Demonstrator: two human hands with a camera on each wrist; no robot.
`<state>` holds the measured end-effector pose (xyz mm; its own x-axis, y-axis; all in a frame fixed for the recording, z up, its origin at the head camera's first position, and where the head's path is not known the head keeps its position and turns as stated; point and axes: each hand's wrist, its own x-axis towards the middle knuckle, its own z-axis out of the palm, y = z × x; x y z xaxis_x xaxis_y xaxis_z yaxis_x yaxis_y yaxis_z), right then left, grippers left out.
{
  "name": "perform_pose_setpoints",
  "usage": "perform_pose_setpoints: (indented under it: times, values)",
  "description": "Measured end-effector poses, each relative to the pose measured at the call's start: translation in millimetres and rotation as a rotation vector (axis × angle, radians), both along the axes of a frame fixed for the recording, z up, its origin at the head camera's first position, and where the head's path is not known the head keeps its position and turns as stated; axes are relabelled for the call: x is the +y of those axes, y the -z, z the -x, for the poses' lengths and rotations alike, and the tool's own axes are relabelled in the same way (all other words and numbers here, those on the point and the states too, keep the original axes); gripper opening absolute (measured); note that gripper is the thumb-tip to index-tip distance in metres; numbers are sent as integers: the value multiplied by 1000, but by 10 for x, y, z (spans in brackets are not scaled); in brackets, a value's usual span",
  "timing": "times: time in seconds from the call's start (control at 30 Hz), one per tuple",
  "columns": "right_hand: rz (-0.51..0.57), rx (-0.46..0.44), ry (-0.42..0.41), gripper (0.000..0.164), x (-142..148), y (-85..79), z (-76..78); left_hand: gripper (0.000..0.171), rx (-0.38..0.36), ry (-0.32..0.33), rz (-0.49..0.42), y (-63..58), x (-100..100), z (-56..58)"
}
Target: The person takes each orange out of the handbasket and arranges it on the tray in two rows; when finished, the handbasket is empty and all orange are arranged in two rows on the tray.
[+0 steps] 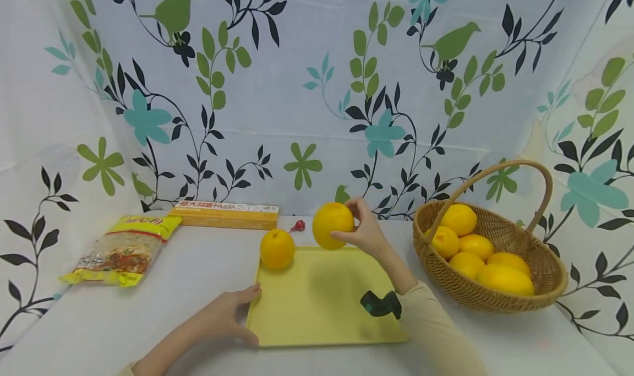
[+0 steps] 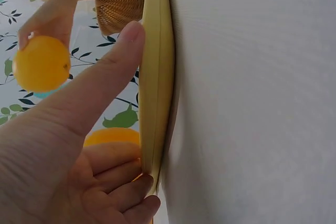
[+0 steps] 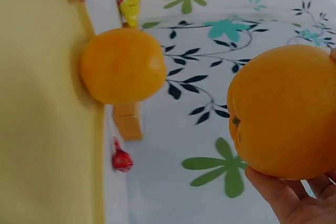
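Note:
My right hand [image 1: 364,230] holds an orange [image 1: 332,225] above the far part of a pale yellow tray [image 1: 327,304]. Up close in the right wrist view, that orange [image 3: 283,111] has its small green stem spot facing left, with fingers under and behind it. A second orange [image 1: 277,249] rests at the tray's far left corner. Beside the tray's left edge is my left hand [image 1: 225,315], thumb and fingers spread. In the left wrist view, the thumb and fingertips of the left hand [image 2: 79,145] touch the tray's rim [image 2: 156,77].
On the right stands a wicker basket [image 1: 550,255] with a tall handle, holding several yellow fruits [image 1: 505,279]. At the back lie a pasta box [image 1: 225,215] and a small red wrapped candy [image 1: 298,226]. A yellow-ended food bag [image 1: 124,249] lies at left. Patterned cloth [image 1: 307,106] hangs behind.

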<state>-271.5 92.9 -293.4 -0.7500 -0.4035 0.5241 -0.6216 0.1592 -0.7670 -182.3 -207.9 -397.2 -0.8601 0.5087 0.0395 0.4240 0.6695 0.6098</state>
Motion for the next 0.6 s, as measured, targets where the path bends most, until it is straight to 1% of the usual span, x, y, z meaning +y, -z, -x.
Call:
perform_pose_setpoints:
  times: [0.1,0.27,0.33,0.47,0.6]
  values:
    - [-38,-13,22,51,-147,100,46,93,15,6,3,3,-27,17]
    - [-45,-86,59,54,-204,377,321,92,-22,0,-18,16,-20,47]
    - [-65,-101,72,56,-229,436,375,92,-39,-7,-29,13,-26,56]
    - [-127,-68,101,60,-273,561,467,91,-47,0,-45,11,-38,66]
    - [-188,-60,125,59,-309,689,523,90,-4,12,-28,22,-46,55]
